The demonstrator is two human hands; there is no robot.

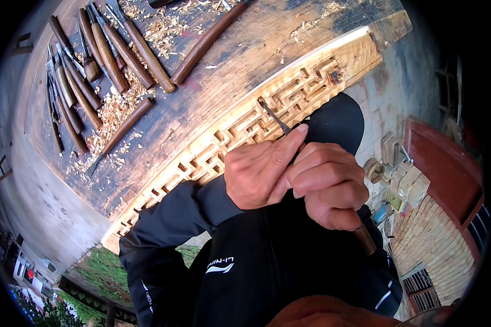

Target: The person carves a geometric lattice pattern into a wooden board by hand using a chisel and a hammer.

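Observation:
A long pale wooden board (pixel 359 57), carved with an angular interlocking pattern of recesses, lies slantwise along the near edge of the workbench. My right hand (pixel 333 185) is wrapped round the brown wooden handle of a carving chisel (pixel 278 123); the handle's end sticks out below the fist. My left hand (pixel 259 171) closes on the same chisel farther forward, its thumb stretched along the shank, and rests close against the board. The narrow metal blade reaches into the carved pattern, with its tip at a recess. The fingers' undersides are hidden.
Several wooden-handled carving tools (pixel 101 46) lie at the far left of the worn workbench (pixel 223 103), among wood shavings (pixel 117 111). One separate chisel (pixel 126 126) lies nearer the board, another handle (pixel 210 41) farther back. Stacked wooden blocks (pixel 412 182) stand at right.

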